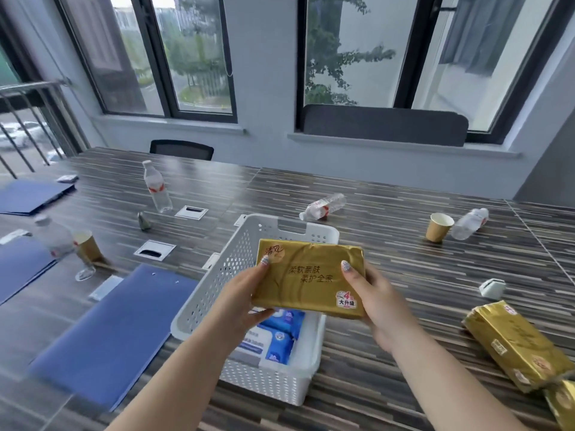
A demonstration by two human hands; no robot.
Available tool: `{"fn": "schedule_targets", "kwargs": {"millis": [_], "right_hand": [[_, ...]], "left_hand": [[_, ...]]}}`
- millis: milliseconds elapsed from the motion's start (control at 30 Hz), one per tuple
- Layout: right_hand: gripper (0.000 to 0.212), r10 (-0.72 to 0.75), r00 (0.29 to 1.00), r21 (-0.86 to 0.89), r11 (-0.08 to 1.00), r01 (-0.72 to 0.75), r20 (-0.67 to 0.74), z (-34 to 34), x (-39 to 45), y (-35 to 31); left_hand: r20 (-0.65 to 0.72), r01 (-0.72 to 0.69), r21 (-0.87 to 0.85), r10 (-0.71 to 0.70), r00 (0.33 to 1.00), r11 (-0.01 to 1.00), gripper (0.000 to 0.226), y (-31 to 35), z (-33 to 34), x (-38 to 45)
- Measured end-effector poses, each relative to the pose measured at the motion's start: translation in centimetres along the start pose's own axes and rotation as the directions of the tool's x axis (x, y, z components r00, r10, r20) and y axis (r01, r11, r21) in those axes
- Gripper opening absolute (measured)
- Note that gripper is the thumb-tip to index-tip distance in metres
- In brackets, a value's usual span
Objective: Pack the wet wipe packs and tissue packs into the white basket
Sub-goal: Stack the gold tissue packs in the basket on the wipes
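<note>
A gold tissue pack [311,276] is held flat above the white perforated basket [214,293]. My left hand [241,301] grips its left end and my right hand [378,301] grips its right end, thumbs on top. Inside the basket, under the pack, lie blue wet wipe packs [283,332], partly hidden. Two more gold tissue packs lie on the table at the right: one [513,340] near the edge of view, another [561,402] cut off at the bottom right corner.
Blue folders [115,331] lie left of the basket. Water bottles stand [157,188] or lie [323,206] [469,222] on the striped table, with paper cups [438,227] [87,247] and a small white holder [491,287]. Cable hatches [154,248] sit left of the basket.
</note>
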State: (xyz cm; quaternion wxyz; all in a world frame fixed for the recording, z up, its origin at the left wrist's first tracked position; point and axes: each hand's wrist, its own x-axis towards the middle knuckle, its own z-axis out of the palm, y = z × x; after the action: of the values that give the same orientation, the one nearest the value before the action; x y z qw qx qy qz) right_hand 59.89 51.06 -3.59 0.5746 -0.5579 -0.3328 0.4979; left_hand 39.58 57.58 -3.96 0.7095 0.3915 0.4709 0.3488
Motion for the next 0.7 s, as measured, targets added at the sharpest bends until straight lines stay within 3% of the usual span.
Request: {"fn": "schedule_targets", "kwargs": {"millis": [133,267,500,700], "right_hand": [[0.017,0.105,0.989,0.085,0.992,-0.097,-0.105,3.7,3.2,1.4],[0.026,0.193,0.967,0.164,0.973,-0.165,-0.168,6.9,6.1,2.8],[0.037,0.353,0.895,0.188,0.932,-0.311,-0.272,8.4,10.9,6.5],[0.037,0.455,0.83,0.15,0.89,-0.43,-0.323,8.5,14.7,9.2]], "left_hand": [[-0.016,0.079,-0.318,-0.089,0.996,0.945,0.051,0.6,-2.8,2.3],[0.047,0.185,-0.495,-0.186,0.981,0.849,0.061,-0.1,-3.7,4.8],[-0.042,0.261,-0.592,-0.353,0.935,0.762,0.055,-1.5,-3.8,10.0],[-0.106,0.269,-0.615,-0.416,0.903,0.741,0.063,-2.7,-4.1,15.2]]}}
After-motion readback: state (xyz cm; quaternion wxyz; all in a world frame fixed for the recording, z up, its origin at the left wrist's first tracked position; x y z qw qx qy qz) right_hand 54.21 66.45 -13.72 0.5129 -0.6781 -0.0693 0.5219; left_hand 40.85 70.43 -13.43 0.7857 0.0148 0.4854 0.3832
